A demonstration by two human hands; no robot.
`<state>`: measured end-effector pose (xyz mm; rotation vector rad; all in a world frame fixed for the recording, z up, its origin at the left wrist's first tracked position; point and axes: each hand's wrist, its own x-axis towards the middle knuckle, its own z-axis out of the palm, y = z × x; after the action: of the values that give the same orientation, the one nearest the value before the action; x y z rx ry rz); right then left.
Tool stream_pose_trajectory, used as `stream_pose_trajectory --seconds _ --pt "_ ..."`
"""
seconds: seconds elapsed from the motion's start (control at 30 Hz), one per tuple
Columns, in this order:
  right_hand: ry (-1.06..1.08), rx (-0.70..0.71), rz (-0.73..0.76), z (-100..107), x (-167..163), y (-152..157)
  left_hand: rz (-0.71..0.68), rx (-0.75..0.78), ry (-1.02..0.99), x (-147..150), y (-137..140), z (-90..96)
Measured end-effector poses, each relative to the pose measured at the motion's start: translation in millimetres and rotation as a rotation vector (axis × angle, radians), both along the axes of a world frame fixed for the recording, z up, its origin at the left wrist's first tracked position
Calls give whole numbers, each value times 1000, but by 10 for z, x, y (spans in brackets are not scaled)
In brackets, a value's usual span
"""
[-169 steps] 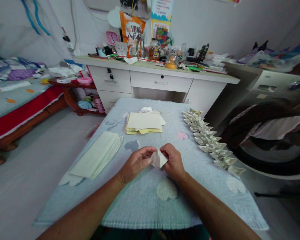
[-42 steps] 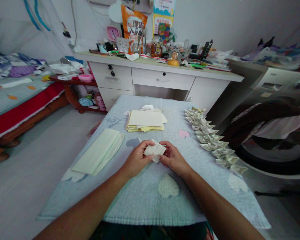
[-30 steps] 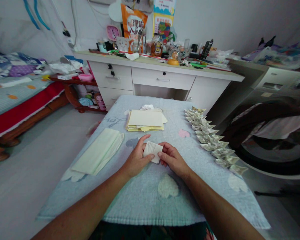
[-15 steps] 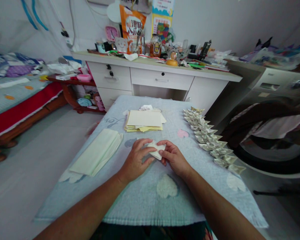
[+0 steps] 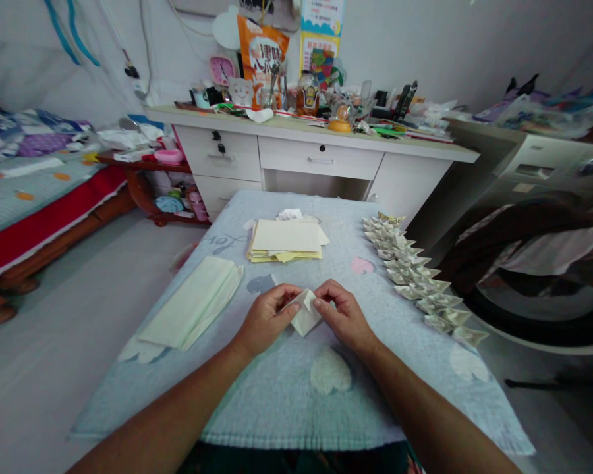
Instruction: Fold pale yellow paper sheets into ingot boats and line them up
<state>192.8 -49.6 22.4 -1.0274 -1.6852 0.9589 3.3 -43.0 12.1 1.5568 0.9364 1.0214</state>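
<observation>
Head view dial: we set the folded paper (image 5: pixel 305 320) at the centre, with 12 o'clock toward the desk (image 5: pixel 420 178).
Folded paper count: 1 off-white piece, between the 2 hands over the near half of the blue cloth (image 5: pixel 277 401); we cannot tell whether its lower tip touches down.
Folded paper pointing: 1 visible corner aims at 12 o'clock, 1 at 6 o'clock.
Folded paper long axis: the part we see runs longer from 12 to 6, though fingers cover both sides, so we cannot be sure of the whole.
Left hand (image 5: pixel 271 316): 1, at 9 o'clock, gripping the paper's left edge, thumb on the near face.
Right hand (image 5: pixel 340 315): 1, at 3 o'clock, pinching the paper's upper right edge between thumb and fingers.
Paper boats (image 5: pixel 422 288): at least 8 in 1 overlapping row from 1 to 3 o'clock; we cannot count them exactly.
Paper stack (image 5: pixel 287 235): 1, cream over yellow, near 12 o'clock, with 1 white crumpled piece (image 5: pixel 289 214) just behind.
Pale green sheets (image 5: pixel 188 306): 1 bundle at 9 o'clock, long and slanted.
Farther off: 1 bed (image 5: pixel 34 187) at 10 o'clock, 1 washing machine (image 5: pixel 553 164) at 2 o'clock.
</observation>
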Motion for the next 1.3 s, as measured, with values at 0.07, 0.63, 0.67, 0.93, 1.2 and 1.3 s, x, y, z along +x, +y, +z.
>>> stream_pose_trajectory --seconds 0.07,0.63,0.67,0.93,1.2,1.3 --pt "3 -33 19 -23 -12 7 -40 -79 -62 16 1 -15" --pt "-229 267 -37 -43 -112 -51 -13 -93 29 37 11 8" --pt "-248 274 -39 -48 -116 -51 -10 -92 28 38 11 3" --pt "-235 264 -23 -38 -112 -59 19 -63 53 29 18 -42" --pt "-234 281 -25 -9 -130 -85 36 -48 104 44 35 -57" --pt "-259 318 -30 -26 -138 -88 65 -3 159 44 33 -68"
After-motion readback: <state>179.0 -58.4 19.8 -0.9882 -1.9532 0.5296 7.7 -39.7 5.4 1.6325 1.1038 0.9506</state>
